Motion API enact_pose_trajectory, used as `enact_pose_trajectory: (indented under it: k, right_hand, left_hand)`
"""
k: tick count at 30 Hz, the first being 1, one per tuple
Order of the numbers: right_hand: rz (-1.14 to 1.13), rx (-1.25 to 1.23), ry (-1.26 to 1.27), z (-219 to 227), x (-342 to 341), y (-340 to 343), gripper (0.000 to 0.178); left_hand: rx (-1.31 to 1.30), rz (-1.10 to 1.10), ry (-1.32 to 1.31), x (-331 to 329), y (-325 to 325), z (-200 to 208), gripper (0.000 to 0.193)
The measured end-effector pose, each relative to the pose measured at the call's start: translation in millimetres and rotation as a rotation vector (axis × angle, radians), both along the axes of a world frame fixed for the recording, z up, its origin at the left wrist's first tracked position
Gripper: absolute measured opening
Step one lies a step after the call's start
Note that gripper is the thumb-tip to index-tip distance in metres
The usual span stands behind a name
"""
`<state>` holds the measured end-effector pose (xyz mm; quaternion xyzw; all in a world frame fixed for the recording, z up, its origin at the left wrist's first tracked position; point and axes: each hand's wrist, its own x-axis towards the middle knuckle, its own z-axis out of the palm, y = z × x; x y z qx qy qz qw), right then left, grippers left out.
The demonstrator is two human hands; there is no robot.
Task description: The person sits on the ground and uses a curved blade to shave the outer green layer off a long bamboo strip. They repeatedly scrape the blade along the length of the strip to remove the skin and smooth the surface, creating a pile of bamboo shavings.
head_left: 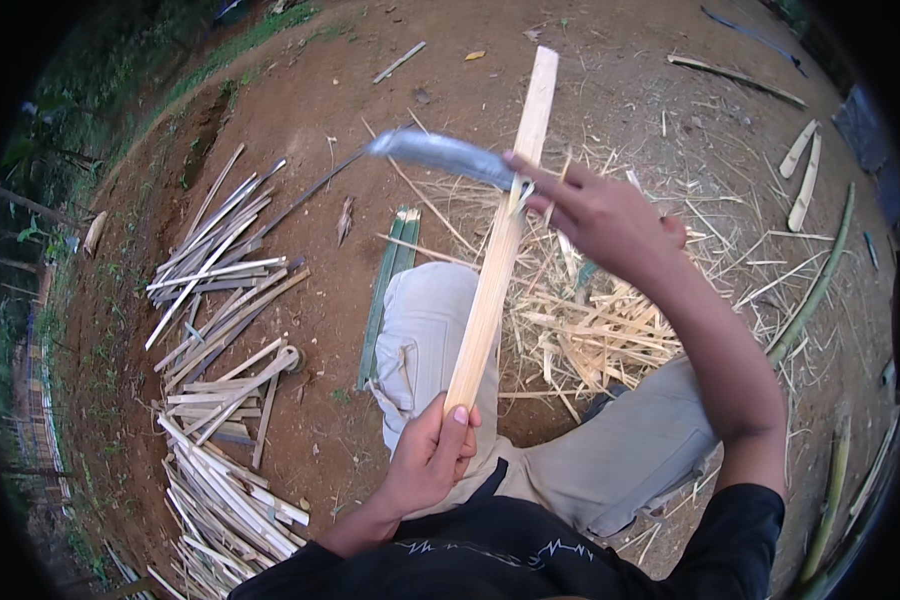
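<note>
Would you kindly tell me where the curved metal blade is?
In the head view, the curved metal blade is above centre, extending left from the right hand at the pale bamboo strip.

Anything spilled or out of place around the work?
Pale shavings lie scattered on the dirt right of the wooden strip, messier than the sticks grouped at left. The blade is too blurred to judge.

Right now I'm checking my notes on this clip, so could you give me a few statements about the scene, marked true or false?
1. The left hand grips the near end of the pale strip. True.
2. The right hand is empty. False: it holds a curved blade.
3. Loose shavings lie on the ground. True.
4. The green strip lies beside the right leg. False: it lies beside the left leg.
</note>
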<state>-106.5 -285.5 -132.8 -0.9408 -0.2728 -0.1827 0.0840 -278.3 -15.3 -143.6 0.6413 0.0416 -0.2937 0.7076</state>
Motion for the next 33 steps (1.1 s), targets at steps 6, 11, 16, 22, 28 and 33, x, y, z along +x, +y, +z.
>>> enact_pose_trajectory:
  k: [6, 11, 16, 22, 28, 33]
  right_hand:
    - [-0.266, -0.076, -0.041, -6.8, 34.4, -39.0, 0.042]
    - [-0.122, 0.245, -0.103, -26.1, 25.4, -45.2, 0.039]
    - [0.339, 0.01, 0.106, -5.5, -46.1, 46.0, 0.059]
    - [0.27, -0.005, 0.028, 10.9, -52.6, 48.7, 0.054]
    - [0.243, 0.104, 0.088, 9.9, -47.0, 45.4, 0.05]
    - [0.122, 0.009, 0.007, 2.8, -28.3, 31.2, 0.051]
  left_hand:
    - [0.073, -0.077, -0.038, -5.5, 11.6, 8.9, 0.023]
    - [0.022, -0.052, -0.032, -11.2, 15.1, -5.1, 0.024]
    - [-0.013, 0.071, 0.09, 18.8, 7.9, 4.8, 0.03]
    - [-0.415, 0.104, 0.289, 11.4, 13.8, 5.0, 0.029]
    - [-0.351, 0.064, 0.255, 12.4, 6.7, 7.1, 0.027]
    - [-0.269, 0.021, 0.219, 7.1, 8.6, 9.2, 0.027]
